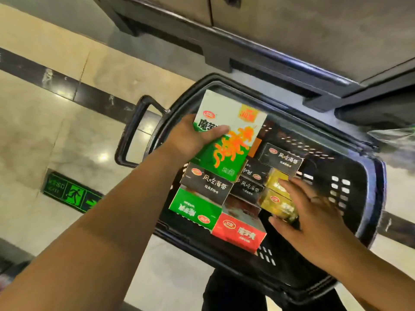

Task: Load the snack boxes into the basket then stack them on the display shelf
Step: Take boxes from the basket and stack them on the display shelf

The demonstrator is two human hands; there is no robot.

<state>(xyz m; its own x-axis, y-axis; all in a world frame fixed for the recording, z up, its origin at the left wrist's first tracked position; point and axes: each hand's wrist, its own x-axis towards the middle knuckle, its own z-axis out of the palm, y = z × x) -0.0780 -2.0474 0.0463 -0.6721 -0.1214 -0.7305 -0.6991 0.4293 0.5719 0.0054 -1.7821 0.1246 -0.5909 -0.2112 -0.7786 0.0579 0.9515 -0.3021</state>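
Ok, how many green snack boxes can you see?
2. The left hand grips one green box above the basket; the second green box lies in its near left corner. Others may be hidden underneath.

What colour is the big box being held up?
The snack box in the left hand is white and green with orange squiggles, per the head view.

A dark plastic basket (359,221) is holding snack boxes lying jumbled: black boxes (206,186) in the middle, a green box (195,207) and a red box (239,232) nearest, yellow boxes (278,200) at right. A green-and-white box (226,135) is hanging tilted above them, gripped by the left hand (190,138).
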